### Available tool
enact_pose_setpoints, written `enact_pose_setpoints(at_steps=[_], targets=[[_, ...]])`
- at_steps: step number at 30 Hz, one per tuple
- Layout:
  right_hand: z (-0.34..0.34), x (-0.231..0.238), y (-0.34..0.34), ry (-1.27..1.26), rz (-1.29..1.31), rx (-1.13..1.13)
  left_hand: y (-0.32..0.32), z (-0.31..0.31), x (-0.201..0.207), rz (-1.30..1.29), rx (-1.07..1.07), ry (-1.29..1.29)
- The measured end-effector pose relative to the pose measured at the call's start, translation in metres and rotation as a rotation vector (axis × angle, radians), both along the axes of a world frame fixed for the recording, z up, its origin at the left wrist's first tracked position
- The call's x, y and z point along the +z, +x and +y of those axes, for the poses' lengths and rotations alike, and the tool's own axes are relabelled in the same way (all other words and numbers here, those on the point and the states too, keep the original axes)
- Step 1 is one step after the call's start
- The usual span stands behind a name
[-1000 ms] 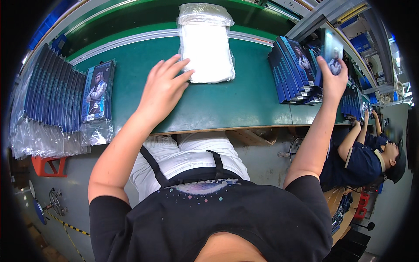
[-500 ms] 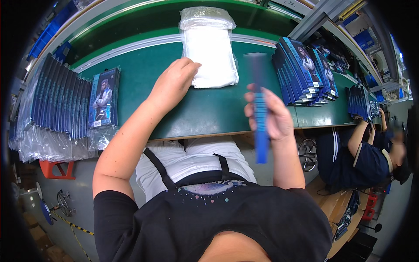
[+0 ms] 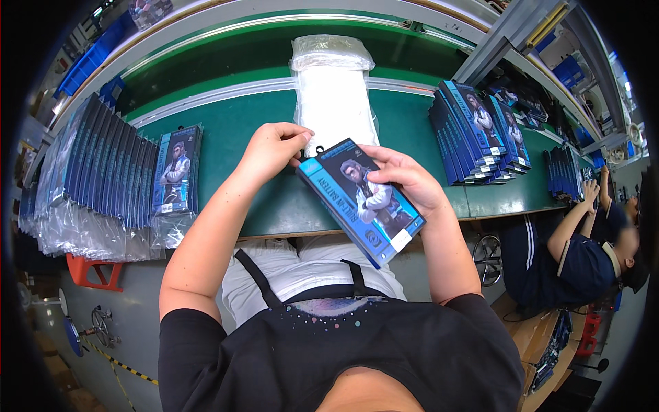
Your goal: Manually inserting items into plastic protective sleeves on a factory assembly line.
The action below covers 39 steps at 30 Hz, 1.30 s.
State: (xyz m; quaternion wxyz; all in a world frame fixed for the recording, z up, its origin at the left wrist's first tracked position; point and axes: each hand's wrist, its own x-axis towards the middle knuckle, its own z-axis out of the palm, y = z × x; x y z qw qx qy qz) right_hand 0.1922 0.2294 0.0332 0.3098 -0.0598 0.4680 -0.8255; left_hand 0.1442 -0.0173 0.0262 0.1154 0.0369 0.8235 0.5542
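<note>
My right hand (image 3: 410, 180) grips a flat blue box (image 3: 362, 199) with a printed figure and a black hanging tab on its front, tilted over the table's near edge. At the near left corner of a stack of white-looking plastic bags (image 3: 333, 103), my left hand (image 3: 278, 150) has thumb and fingers pinched together. Whatever is between those fingertips is too small to make out. The box's upper left corner is close to the left fingers and covers part of the stack's near end.
Bagged blue boxes (image 3: 96, 172) stand in a row at left, with another bagged box (image 3: 177, 172) in front. Unbagged boxes (image 3: 467, 130) lean together at right. Behind the green table (image 3: 268, 213) runs a metal rail (image 3: 226, 95). A co-worker (image 3: 570, 237) sits at far right.
The blue box has turned from edge-on to face-up and come left toward my left hand. My left hand stays at the bag stack, its fingers still pinched.
</note>
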Motion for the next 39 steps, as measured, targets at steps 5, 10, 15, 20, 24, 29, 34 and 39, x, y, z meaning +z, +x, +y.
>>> enact_pose_setpoints(at_steps=[5,10,15,20,24,29,34,39], targets=[[-0.016,-0.008,-0.002,-0.216,-0.114,0.05,-0.001,0.006,-0.011,0.372,-0.015,-0.118],[-0.019,-0.013,-0.014,-0.213,-0.077,0.032,0.001,-0.004,-0.01,0.483,-0.037,-0.242],[-0.006,-0.005,-0.001,-0.022,-0.033,0.016,0.007,-0.007,-0.007,0.015,0.051,0.166],[-0.01,-0.012,-0.002,0.069,0.076,-0.039,0.006,-0.006,-0.004,0.274,0.002,-0.139],[-0.017,-0.017,-0.001,0.191,0.239,-0.291,0.003,-0.009,0.007,0.323,-0.088,-0.281],[-0.028,-0.025,0.013,0.185,0.288,-0.424,0.013,0.001,0.006,0.506,-0.134,-0.245],[-0.03,-0.025,0.021,0.164,0.183,-0.566,0.029,0.0,0.015,0.47,-0.269,-0.183],[-0.027,-0.02,0.037,0.079,0.123,-0.612,0.041,-0.009,0.012,0.016,-0.176,0.234]])
